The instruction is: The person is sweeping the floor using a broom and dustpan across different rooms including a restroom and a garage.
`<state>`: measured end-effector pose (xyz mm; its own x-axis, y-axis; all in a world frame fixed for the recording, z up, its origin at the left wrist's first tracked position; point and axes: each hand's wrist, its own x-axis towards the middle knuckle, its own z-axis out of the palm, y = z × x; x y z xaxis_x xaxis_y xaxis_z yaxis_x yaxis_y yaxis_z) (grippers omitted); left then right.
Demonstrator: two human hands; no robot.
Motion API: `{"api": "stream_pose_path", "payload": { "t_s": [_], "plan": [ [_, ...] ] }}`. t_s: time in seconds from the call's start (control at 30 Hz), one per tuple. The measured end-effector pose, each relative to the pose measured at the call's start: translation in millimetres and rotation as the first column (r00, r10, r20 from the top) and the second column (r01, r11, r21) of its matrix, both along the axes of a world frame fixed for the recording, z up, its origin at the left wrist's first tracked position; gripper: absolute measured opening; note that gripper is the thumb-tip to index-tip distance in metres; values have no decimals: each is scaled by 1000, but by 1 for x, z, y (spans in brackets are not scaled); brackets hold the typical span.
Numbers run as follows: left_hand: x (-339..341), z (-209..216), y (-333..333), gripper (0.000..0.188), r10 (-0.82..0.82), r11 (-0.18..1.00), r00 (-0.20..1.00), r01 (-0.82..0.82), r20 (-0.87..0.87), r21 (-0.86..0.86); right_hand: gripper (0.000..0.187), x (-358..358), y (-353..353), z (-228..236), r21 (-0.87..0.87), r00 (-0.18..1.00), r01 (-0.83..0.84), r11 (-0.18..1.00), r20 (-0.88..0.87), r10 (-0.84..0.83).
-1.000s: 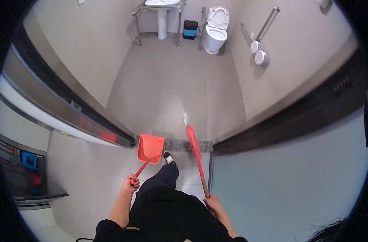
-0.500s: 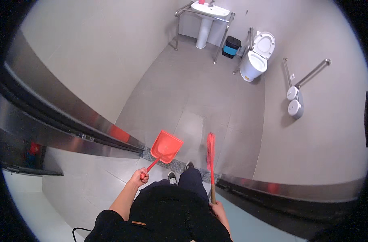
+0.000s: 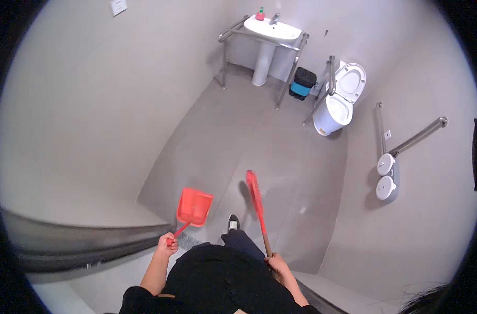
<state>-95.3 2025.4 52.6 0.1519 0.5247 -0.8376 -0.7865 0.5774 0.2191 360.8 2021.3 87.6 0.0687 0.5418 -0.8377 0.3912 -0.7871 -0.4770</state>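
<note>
Head view shows 1 orange-red dustpan [image 3: 194,205] and 1 red-headed broom [image 3: 259,211].

Left hand [image 3: 168,244] grips a red dustpan [image 3: 194,206] — right hand [image 3: 278,264], a red broom [image 3: 256,199].

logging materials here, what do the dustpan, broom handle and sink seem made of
Dustpan: probably smooth plastic, by its even, bright colour. Broom handle: the evenly red part may be painted or plastic; brown part could be wood, but no grain shows. Sink: likely glazed ceramic, glossy white.
</note>
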Motion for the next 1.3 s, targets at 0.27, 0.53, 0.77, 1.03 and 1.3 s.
{"api": "stream_pose_path", "payload": {
  "t_s": [0.27,0.53,0.77,1.03,1.3],
  "plan": [
    [9,17,125,6,280,960,960,-280,27,8,23,4,203,-1,112,957,-263,958,155,244],
    [-15,-14,295,5,220,975,972,-222,-78,-10,24,-29,377,19,55,976,-199,978,106,193],
    [-65,-30,452,8,242,967,970,-244,-33,-70,33,-59,529,22,-64,944,-268,961,183,275],
    [-87,-10,583,8,154,983,985,-160,-79,-85,22,-91,676,36,-12,993,-84,996,77,85],
    [-82,-25,676,9,267,959,958,-274,-104,-67,14,-69,856,-11,48,991,131,990,-41,-129]
  ]
}}
